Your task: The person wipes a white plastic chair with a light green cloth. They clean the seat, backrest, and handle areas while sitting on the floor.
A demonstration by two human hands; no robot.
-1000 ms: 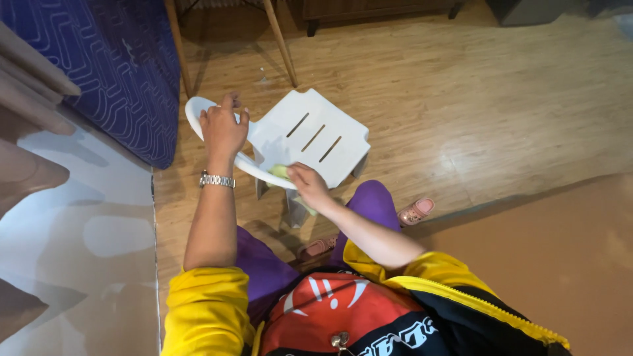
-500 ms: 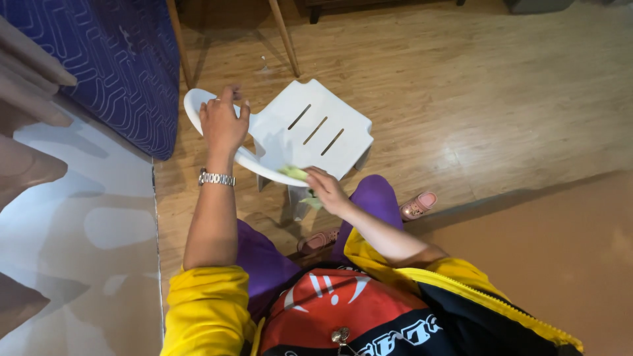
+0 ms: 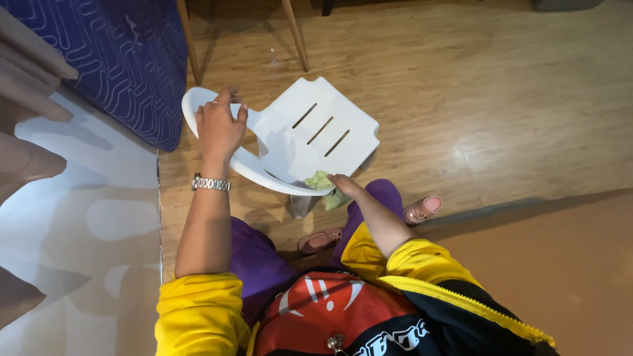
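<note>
I log: left hand (image 3: 217,128) clasping small white plastic chair (image 3: 316,135) backrest, right hand (image 3: 344,184) pinching crumpled green cloth (image 3: 321,180) at its nine o'clock.

The white chair (image 3: 310,135) hides most of the green cloth (image 3: 321,181).

A small white moulded-plastic chair (image 3: 310,135) stands on the wooden floor, its seat cut by three narrow slots, its curved backrest rim nearest the camera. A crumpled pale-green cloth (image 3: 322,182) lies against the seat's near edge — bunched, partly hanging over beside the chair's leg.
</note>
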